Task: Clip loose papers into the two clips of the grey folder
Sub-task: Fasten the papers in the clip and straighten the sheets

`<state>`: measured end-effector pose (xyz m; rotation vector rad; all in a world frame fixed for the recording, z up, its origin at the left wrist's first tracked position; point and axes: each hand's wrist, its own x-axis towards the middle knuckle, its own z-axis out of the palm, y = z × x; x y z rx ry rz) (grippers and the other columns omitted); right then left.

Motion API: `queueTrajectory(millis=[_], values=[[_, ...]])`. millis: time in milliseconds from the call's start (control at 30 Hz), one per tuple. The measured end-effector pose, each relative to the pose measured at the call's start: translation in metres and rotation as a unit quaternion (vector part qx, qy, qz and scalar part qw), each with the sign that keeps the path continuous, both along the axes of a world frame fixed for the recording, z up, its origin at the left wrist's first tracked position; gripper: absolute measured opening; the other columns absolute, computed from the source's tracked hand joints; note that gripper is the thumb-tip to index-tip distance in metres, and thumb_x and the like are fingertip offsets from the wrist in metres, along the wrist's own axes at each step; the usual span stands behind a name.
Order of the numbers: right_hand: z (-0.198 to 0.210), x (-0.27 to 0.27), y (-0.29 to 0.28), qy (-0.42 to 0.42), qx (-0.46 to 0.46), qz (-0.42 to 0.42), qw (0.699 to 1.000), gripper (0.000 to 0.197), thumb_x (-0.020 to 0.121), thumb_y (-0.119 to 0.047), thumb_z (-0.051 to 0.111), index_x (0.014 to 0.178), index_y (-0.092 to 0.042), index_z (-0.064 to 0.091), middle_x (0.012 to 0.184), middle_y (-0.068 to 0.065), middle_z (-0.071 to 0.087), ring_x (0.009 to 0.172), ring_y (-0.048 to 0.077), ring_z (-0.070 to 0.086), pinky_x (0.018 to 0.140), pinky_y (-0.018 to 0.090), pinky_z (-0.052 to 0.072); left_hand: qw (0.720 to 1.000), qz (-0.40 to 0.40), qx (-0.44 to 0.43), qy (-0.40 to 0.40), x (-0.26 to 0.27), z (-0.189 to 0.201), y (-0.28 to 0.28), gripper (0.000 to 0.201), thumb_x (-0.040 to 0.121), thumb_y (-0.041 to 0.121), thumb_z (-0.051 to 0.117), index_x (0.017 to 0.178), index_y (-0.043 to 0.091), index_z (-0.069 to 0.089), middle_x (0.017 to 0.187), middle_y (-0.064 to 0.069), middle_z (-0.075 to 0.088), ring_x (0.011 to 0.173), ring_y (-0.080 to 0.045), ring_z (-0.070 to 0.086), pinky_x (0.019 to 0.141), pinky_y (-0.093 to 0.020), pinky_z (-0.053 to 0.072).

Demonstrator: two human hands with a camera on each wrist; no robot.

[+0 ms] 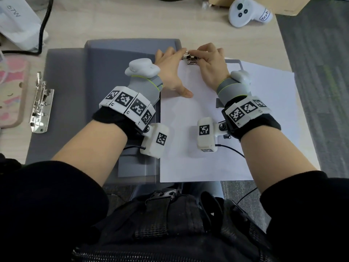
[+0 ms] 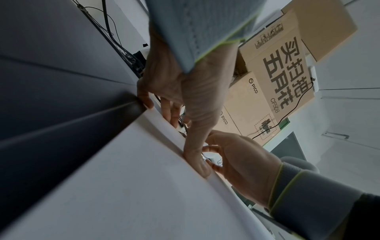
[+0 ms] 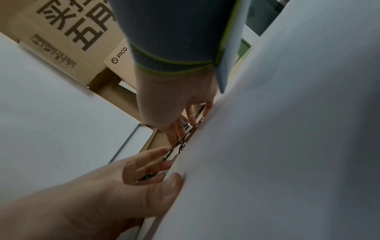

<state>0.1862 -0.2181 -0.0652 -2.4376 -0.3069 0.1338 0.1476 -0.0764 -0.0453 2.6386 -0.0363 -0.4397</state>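
Grey folder [image 1: 75, 76], open flat on the desk. Top clip [image 1: 191, 58]: metal, at the far edge of the white papers [image 1: 198, 129], between both hands. Right hand [image 1: 211, 61]: fingers curled, pinching the clip. Left hand [image 1: 171, 70]: fingers extended to the clip's left end, thumb spread flat on the papers. Side clip [image 1: 40, 104]: well left of both hands, untouched, holding no paper.

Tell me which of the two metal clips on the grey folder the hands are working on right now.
The small metal clip at the folder's far edge, above the white paper sheet; both hands meet there. The long silver lever clip on the left flap lies untouched.
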Motion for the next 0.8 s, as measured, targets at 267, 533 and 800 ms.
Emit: queueTrajectory(millis=[267,533,800], values=[[-0.006,0.007,-0.005,0.011,0.010,-0.030,0.999,0.044,0.091,-0.001,0.035,0.124,-0.015,0.062,0.126,0.010,0.050,0.123,0.028,0.038,0.093,0.014,0.024,1.000,-0.004,0.021,-0.013,0.004,0.001,-0.002,0.113,0.051,0.047,0.085,0.144,0.019,0.029,0.146,-0.003,0.025,0.128,-0.033,0.028,0.104,-0.044,0.036],[-0.003,0.006,-0.006,0.014,0.022,-0.055,0.998,0.039,0.090,0.001,0.039,0.118,-0.006,0.065,0.130,0.013,0.052,0.123,0.024,0.047,0.097,0.015,0.031,0.998,-0.025,0.061,0.012,0.008,0.002,-0.002,0.105,0.052,0.055,0.081,0.139,0.016,0.040,0.151,-0.002,0.023,0.132,-0.037,0.023,0.109,-0.047,0.031],[0.006,0.002,-0.008,0.034,0.010,-0.049,0.998,0.040,0.091,-0.002,0.039,0.124,-0.009,0.061,0.134,0.012,0.049,0.126,0.022,0.045,0.102,0.017,0.030,0.997,-0.033,0.064,0.022,0.005,0.002,0.001,0.117,0.059,0.057,0.077,0.150,0.019,0.013,0.155,0.004,0.018,0.138,-0.032,0.015,0.112,-0.047,0.026]])
